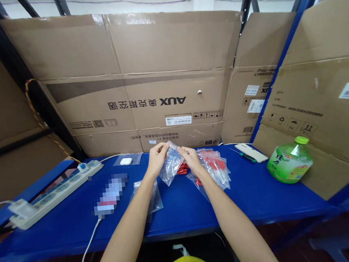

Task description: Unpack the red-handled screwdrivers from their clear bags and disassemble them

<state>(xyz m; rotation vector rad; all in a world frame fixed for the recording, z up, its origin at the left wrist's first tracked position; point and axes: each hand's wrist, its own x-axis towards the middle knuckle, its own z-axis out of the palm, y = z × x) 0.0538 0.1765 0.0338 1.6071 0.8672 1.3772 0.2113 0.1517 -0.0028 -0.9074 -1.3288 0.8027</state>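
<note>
Head view: at the centre of the dial, above the blue tabletop (pixel 182 221), a clear thin plastic bag (pixel 169 170) hangs between the left hand (pixel 157 160) and the right hand (pixel 191 159). The fingertips of each hand are clamped together on its upper edge, roughly at ten and two o'clock; this two-sided pinch probably keeps the limp film spread and steady. Small glossy red pieces (pixel 183 170) lie just behind the bag toward four o'clock, partly hidden, seemingly placed within easy reach. Flat clear plastic bags (pixel 155 197) lie at seven o'clock, while overlapping clear bags with red contents (pixel 215 165) fan out at three o'clock past the right hand, which likely keeps the two groups from mixing. Well apart, presumably to stay out of the hands' way, are a green-labelled plastic bottle (pixel 289 165) at three o'clock and a long white power strip (pixel 59 194) at nine o'clock.
</note>
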